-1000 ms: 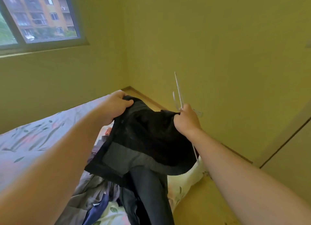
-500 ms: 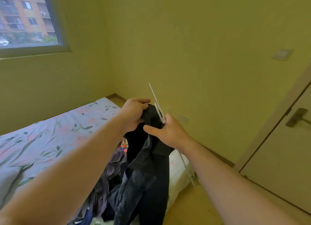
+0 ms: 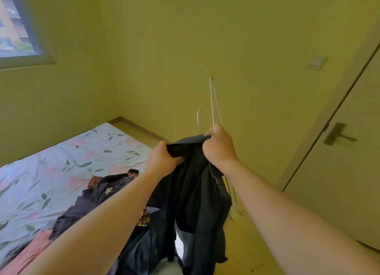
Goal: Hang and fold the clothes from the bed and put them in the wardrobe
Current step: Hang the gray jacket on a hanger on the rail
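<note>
A dark black-and-grey garment hangs in the air in front of me, above the foot of the bed. My left hand grips its upper edge on the left. My right hand grips the same edge on the right together with a thin white wire hanger, whose frame and hook stick up above my fist. The hanger's lower part runs down behind the cloth. A pile of dark and reddish clothes lies on the floral sheet. No wardrobe shows.
Yellow-green walls close the room ahead and left, with a window at the upper left. A closed door with a lever handle stands on the right, a wall switch beside it. Wooden floor lies between bed and door.
I have turned a little to the right, so more of the door shows. Both hands have raised the garment and hanger, and the cloth's top edge is now stretched between them.
</note>
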Available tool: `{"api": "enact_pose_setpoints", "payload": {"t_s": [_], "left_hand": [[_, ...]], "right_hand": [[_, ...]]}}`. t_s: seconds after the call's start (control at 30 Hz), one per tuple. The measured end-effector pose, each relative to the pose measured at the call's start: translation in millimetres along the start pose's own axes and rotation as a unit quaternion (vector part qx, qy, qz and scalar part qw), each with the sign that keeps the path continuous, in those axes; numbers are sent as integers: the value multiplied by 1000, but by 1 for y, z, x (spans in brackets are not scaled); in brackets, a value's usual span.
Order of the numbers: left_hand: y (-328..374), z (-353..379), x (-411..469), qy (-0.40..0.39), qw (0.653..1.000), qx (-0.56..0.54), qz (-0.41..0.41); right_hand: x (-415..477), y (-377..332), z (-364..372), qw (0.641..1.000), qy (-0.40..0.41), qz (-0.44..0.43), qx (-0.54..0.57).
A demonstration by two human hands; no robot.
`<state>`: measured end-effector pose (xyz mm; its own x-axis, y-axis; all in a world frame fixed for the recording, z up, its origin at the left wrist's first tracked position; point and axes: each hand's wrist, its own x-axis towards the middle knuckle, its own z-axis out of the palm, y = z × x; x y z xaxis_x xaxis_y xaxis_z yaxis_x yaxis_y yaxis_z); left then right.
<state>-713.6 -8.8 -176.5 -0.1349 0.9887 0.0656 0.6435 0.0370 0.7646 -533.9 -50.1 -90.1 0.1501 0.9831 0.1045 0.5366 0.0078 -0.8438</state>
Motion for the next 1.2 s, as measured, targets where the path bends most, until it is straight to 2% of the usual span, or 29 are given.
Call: {"api": "enact_pose_setpoints", "payload": {"t_s": [0.07,0.17,0.2,0.27,0.33,0.37,0.47,0.6,0.73,0.83,0.93,1.03,1.13,1.2], "left_hand": [[-16,13,5,-45,996,-9,-70],[-29,30,10,-122,961,-164,-185],[-31,34,12,-132,950,-202,-199],[-33,38,21,-113,958,-210,-159],[-30,37,35,-46,990,-109,-77],[-25,34,40,-26,995,-82,-50],[-7,28,52,-30,995,-94,-2],[23,16,62,-46,996,-32,74],[70,-2,56,-87,983,-57,150],[104,2,39,-127,965,10,228],[119,14,26,-156,961,-17,228],[114,11,27,-171,964,-71,192],[93,1,33,-267,941,-145,146],[70,-3,35,-328,924,-128,147]], "right_hand": [[7,0,-10,1000,2,5,13],[17,8,-28,1000,1,22,19],[19,12,-33,1000,3,27,15],[22,22,-43,999,9,46,4],[25,34,-52,998,19,61,-7],[27,40,-55,997,26,67,-19],[30,57,-63,994,43,88,-53],[32,77,-71,986,60,135,-71],[27,86,-70,983,-20,153,-104],[22,77,-49,986,-91,137,17],[20,67,-24,986,-112,106,61],[22,64,-13,991,-57,91,81],[33,64,-16,993,19,112,22],[37,61,-21,992,40,117,-7]]}}
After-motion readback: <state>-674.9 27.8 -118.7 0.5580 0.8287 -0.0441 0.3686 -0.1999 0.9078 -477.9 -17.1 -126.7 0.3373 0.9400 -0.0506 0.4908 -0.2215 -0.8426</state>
